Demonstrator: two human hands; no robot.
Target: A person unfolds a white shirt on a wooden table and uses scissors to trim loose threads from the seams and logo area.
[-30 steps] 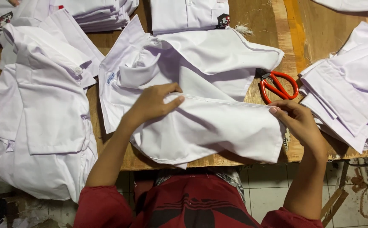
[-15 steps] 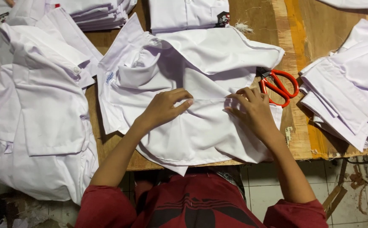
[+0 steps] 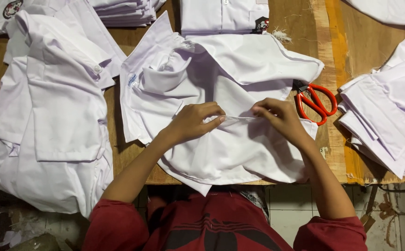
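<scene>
Head cam looking straight down: both forearms come in from the bottom edge in red sleeves and meet over a white shirt (image 3: 225, 139) spread in the middle of the wooden desk (image 3: 365, 42). Left hand (image 3: 194, 122) is curled, fingertips pinched on a fold of the shirt fabric. Right hand (image 3: 277, 118) is curled the same way, pinching the same fold from the other side, so a short ridge of cloth runs taut between the two hands.

Edge-wise, the shirt's lower hem hangs a bit over the near desk edge. Red-handled scissors (image 3: 316, 103) lie just beside the right hand, touching the shirt's right edge. Pretty crowded otherwise: another white shirt (image 3: 53, 116) lies flat on the left and droops over the front edge, a folded pile (image 3: 388, 111) sits at the right, and a folded shirt (image 3: 223, 14) is up top. Only bare wood is a strip past the scissors.
</scene>
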